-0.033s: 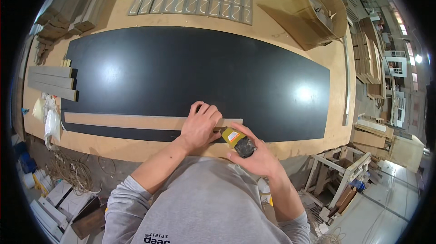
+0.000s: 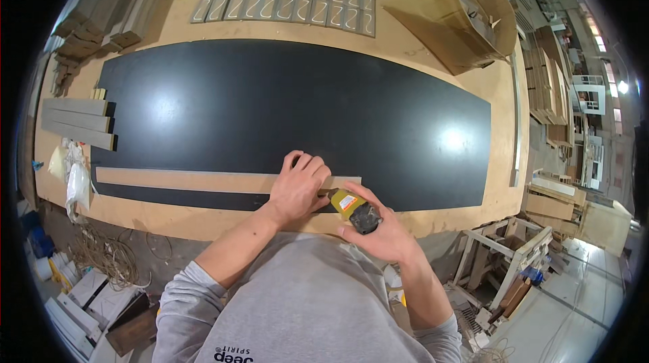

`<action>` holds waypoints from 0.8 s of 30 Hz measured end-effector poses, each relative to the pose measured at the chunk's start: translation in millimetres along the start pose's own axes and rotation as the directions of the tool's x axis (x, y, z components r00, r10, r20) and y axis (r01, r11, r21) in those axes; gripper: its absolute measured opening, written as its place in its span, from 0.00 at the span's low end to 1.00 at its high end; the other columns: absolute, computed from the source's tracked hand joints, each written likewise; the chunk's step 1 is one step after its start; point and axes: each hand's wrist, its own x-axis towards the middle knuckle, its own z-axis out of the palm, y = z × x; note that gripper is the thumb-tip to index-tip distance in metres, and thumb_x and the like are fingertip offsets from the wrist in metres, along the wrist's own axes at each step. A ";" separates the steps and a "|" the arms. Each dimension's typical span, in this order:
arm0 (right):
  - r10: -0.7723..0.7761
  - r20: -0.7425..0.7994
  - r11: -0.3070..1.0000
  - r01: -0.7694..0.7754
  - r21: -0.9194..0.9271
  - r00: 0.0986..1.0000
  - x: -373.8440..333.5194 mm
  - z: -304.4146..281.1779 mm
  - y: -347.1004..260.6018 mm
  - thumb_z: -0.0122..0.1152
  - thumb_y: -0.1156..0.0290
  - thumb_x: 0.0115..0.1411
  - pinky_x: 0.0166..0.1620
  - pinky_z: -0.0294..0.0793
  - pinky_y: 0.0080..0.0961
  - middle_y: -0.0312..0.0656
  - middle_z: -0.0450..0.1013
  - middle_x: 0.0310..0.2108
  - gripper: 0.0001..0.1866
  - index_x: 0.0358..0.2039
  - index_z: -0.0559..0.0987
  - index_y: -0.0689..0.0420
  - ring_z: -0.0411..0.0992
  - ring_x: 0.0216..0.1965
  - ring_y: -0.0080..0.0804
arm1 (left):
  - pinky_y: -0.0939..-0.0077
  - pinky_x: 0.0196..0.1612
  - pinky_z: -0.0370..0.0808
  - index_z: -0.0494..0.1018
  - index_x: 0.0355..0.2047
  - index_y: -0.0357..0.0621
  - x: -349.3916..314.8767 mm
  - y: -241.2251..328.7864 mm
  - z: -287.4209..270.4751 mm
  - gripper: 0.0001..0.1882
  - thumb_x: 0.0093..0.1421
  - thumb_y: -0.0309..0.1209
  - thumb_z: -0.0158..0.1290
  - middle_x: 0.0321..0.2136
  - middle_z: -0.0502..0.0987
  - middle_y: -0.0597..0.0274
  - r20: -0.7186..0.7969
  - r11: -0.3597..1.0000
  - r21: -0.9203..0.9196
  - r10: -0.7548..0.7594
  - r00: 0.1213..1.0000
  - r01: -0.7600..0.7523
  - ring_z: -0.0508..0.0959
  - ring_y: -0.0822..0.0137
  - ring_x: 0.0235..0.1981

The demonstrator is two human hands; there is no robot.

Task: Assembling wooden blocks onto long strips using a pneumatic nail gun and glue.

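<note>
A long black panel (image 2: 284, 106) lies flat before me. A light wood strip (image 2: 189, 179) with a grey edge rests along its near side. My left hand (image 2: 301, 186) is closed over this strip, its fingers curled across the far edge and its thumb beside the near edge. In my right hand (image 2: 385, 231) is a yellow and black cordless drill (image 2: 355, 210), its nose pointing left at the strip by my left thumb. The tip of the drill is hidden between my hands, and so is whatever it touches there.
Grey blocks (image 2: 284, 6) with white squiggles of glue stand in rows at the table's far side. An open cardboard box (image 2: 453, 25) is at the far right. Short grey boards (image 2: 78, 121) and a plastic bag (image 2: 78, 184) lie left; long boards (image 2: 122, 5) are stacked far left.
</note>
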 end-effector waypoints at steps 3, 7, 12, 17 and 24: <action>0.018 -0.015 1.000 -0.018 -0.010 1.000 0.5 0.6 -0.3 0.74 0.59 0.58 0.66 0.74 0.40 0.53 0.79 0.59 0.44 0.75 0.66 0.39 0.77 0.62 0.54 | 0.49 0.67 0.62 0.75 0.44 0.47 0.5 -1.6 2.4 0.25 0.50 0.40 0.74 0.45 0.74 0.59 -0.011 1.000 -0.003 0.008 1.000 -0.008 0.74 0.55 0.55; -0.011 -0.039 0.999 0.013 0.039 0.999 -1.6 -0.7 -3.1 0.75 0.65 0.59 0.66 0.72 0.34 0.46 0.76 0.62 0.46 0.77 0.64 0.43 0.75 0.62 0.40 | 0.49 0.69 0.61 0.75 0.46 0.48 -1.5 -2.8 5.1 0.26 0.50 0.41 0.73 0.44 0.74 0.60 -0.019 1.000 0.000 -0.003 1.000 0.003 0.74 0.56 0.55; -0.069 -0.238 0.990 0.096 0.104 0.969 5.5 -16.7 26.7 0.74 0.64 0.59 0.65 0.75 0.43 0.56 0.76 0.61 0.48 0.77 0.61 0.45 0.76 0.62 0.54 | 0.47 0.73 0.57 0.75 0.55 0.47 -6.0 2.0 -2.3 0.32 0.54 0.45 0.72 0.50 0.74 0.58 0.020 1.000 0.017 -0.015 1.000 0.014 0.72 0.56 0.59; -0.168 -0.601 0.939 -0.059 -0.338 0.781 24.9 -23.0 63.1 0.72 0.65 0.59 0.68 0.70 0.51 0.56 0.62 0.71 0.49 0.78 0.58 0.48 0.66 0.69 0.61 | 0.43 0.75 0.55 0.75 0.59 0.45 -45.5 -7.4 -24.1 0.31 0.58 0.42 0.70 0.59 0.73 0.58 -0.077 0.981 0.037 -0.189 0.979 0.192 0.69 0.54 0.64; -0.446 -0.577 0.850 0.124 -0.511 0.684 18.4 -10.8 70.6 0.72 0.66 0.58 0.70 0.64 0.53 0.50 0.61 0.72 0.39 0.71 0.71 0.48 0.62 0.69 0.57 | 0.45 0.70 0.64 0.76 0.39 0.49 -68.6 1.1 0.7 0.15 0.54 0.31 0.70 0.50 0.76 0.64 -0.205 0.964 0.262 0.006 0.979 0.049 0.75 0.58 0.57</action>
